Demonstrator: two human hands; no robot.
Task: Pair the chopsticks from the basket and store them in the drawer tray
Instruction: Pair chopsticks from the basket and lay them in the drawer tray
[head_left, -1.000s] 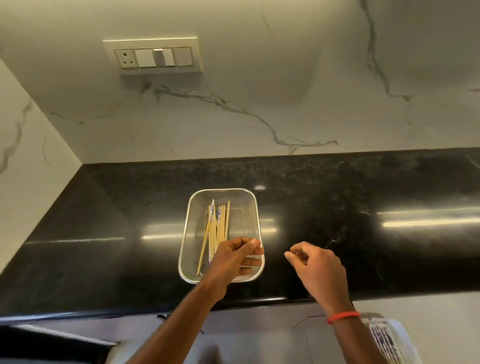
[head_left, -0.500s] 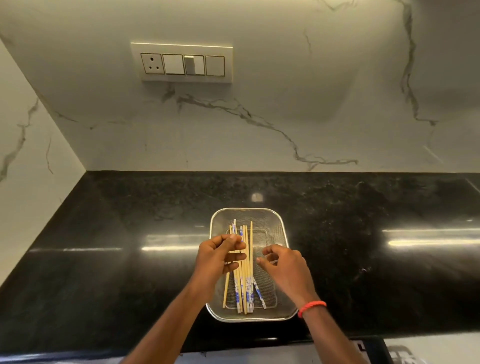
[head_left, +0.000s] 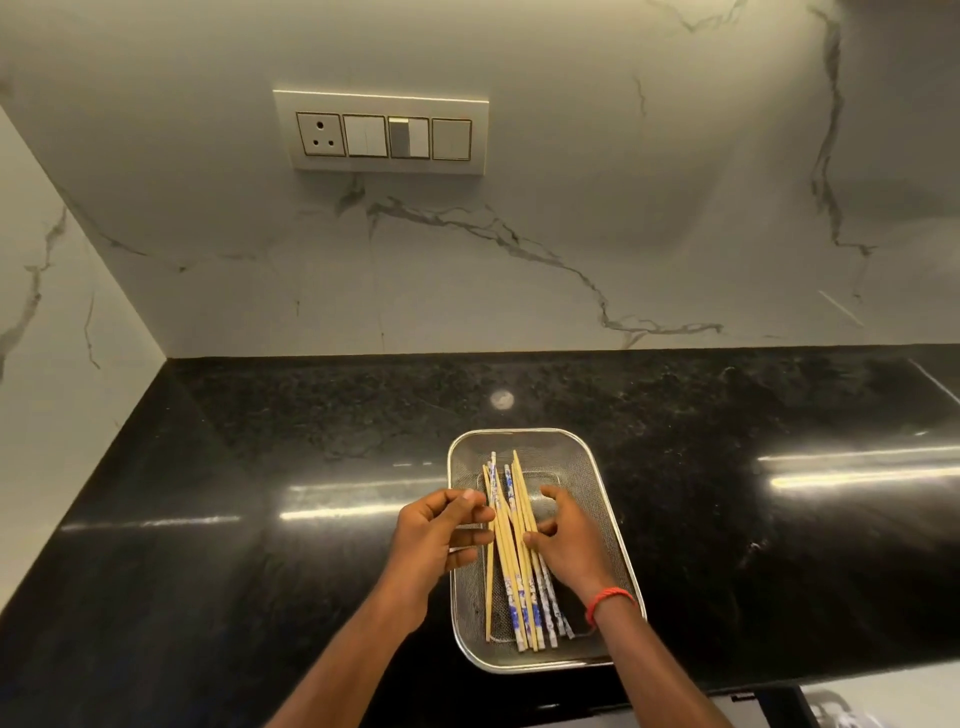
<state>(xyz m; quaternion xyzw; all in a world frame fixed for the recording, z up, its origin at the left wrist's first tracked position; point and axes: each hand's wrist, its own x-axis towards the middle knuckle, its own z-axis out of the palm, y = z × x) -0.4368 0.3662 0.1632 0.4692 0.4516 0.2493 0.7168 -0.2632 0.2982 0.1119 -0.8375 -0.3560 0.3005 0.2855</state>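
Lying between both hands (head_left: 441, 535): chopsticks (head_left: 511, 551)

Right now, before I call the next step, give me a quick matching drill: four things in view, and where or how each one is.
Things:
1. chopsticks
2. mesh basket
3. switch panel
4. red band

Places:
A. on the marble wall
B. around the right wrist
C. lying in the basket
D. on the black counter

Pairs: 1-C, 2-D, 3-A, 4-B

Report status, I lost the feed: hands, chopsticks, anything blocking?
Both hands, left and right, fingering chopsticks in mesh basket. None lifted out. Nothing blocking.
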